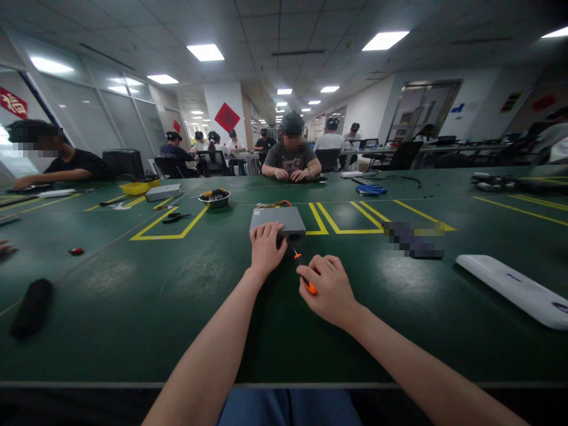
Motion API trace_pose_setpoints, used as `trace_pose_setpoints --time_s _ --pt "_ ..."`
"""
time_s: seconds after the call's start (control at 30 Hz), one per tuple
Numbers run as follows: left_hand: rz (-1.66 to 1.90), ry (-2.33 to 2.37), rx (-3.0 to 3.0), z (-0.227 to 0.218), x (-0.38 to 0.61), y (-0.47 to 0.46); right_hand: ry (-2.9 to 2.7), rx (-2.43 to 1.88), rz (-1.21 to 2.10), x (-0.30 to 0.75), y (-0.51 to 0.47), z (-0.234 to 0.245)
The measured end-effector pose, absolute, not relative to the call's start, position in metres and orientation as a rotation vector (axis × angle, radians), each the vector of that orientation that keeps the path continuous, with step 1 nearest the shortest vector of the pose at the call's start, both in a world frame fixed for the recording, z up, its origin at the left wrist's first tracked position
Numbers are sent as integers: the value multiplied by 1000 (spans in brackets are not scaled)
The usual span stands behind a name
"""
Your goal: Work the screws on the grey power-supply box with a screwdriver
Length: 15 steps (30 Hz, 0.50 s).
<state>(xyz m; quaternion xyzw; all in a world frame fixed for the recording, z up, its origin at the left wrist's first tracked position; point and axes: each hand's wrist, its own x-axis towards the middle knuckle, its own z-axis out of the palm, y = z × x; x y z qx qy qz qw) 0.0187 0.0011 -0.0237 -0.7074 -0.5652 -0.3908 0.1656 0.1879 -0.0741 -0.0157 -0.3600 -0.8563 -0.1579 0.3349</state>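
**An orange-handled screwdriver [305,274] held at a grey metal box [277,220]**

The box lies flat on the green surface [133,278], with coloured wires [271,205] seen at its far edge. It is gripped by the left hand [266,248], the fingers curled over its near edge. The screwdriver is clasped in the right hand [331,291], fingers closed round the handle, the shaft angled toward the box, tip just beside it. A steel bowl [214,198] of small parts is set farther along, near black-handled pliers [176,218]. A white panel [517,290] is laid to the right. A seated co-worker [291,151] is seen across the surface.
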Motion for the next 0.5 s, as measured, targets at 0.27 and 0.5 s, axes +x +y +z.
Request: trace_pose_setpoints --time_s 0.27,0.5 --pt "-1128 -1616 -2009 -24 19 2 -2176 -1000 -316 187 -74 -17" --pt "-1124 -1622 -2001 -24 19 2 -2239 -960 -395 187 -75 -13"
